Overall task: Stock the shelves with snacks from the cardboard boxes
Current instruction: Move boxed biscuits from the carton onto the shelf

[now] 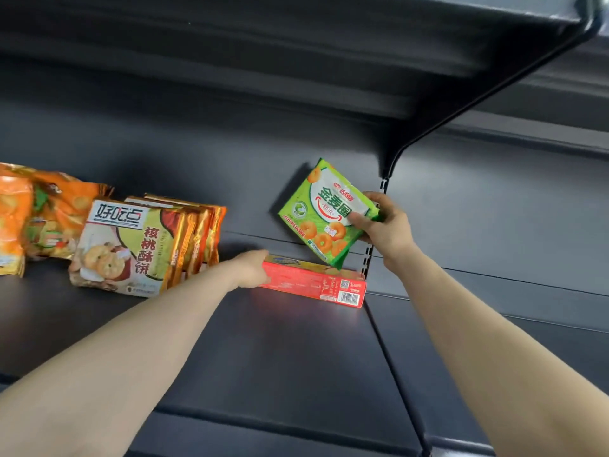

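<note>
I'm holding the green packet in the air over the back right part of the shelf. It is tilting, its bottom corner dipping to the red box and either touching the top or hanging just over it; I cannot tell which. My right hand is pinching the packet's right edge, with the thumb pressing on the printed front and the other fingers curling behind. The red box is lying flat on the shelf, long side towards me, its right end just beside the slotted upright. My left hand is resting against the box's left end. Its fingers are hiding behind the knuckles, so I cannot tell whether they are gripping the end or only pushing it.

As I'm reading it, I'm seating both items at once, and the packet is the one needing care. I'm judging it best to be steadying the box with the left hand and squaring it to the back panel while bringing the packet upright, face forward. A soft packet pinched at one edge is likely to be flopping over on release, so I'm wanting its base sitting flat before I'm letting go. The biscuit packs and orange bags are standing well apart to the left.
</note>
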`<state>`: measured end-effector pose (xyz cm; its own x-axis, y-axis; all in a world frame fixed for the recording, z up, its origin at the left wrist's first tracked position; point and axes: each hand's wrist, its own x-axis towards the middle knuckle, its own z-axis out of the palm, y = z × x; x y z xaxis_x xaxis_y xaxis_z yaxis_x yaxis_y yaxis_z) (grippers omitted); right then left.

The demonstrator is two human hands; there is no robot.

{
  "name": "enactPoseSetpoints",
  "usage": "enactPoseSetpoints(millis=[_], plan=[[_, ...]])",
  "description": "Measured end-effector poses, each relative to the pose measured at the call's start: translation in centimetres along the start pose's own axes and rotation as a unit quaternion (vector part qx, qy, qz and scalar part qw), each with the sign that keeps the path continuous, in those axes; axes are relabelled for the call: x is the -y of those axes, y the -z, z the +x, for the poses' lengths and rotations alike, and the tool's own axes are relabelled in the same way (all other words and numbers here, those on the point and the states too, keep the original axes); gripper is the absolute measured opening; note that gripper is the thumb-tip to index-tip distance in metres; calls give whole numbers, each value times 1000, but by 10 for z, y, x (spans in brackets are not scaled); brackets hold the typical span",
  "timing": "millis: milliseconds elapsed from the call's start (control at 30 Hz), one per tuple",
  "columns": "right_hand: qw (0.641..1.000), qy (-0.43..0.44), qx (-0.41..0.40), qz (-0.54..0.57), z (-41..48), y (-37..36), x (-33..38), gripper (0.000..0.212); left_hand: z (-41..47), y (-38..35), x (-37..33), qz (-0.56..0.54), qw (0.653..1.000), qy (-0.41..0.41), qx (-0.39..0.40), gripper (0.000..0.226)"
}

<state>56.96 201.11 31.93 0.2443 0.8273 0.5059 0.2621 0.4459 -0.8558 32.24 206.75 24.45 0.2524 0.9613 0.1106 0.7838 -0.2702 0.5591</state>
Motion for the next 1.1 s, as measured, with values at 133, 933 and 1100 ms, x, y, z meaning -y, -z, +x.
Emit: enactPoseSetpoints(millis=[133, 933, 1100], plan=[[999, 19, 32, 11, 13, -6, -1, 39, 5, -5, 10, -102, 994, 12, 28, 73], [751, -52, 272, -600, -20, -40, -47, 76, -29, 14, 3, -568, 810, -23, -146, 40], [674, -96, 292, -671, -25, -6, -7, 59, -32, -1, -12, -585, 803, -7, -116, 35]])
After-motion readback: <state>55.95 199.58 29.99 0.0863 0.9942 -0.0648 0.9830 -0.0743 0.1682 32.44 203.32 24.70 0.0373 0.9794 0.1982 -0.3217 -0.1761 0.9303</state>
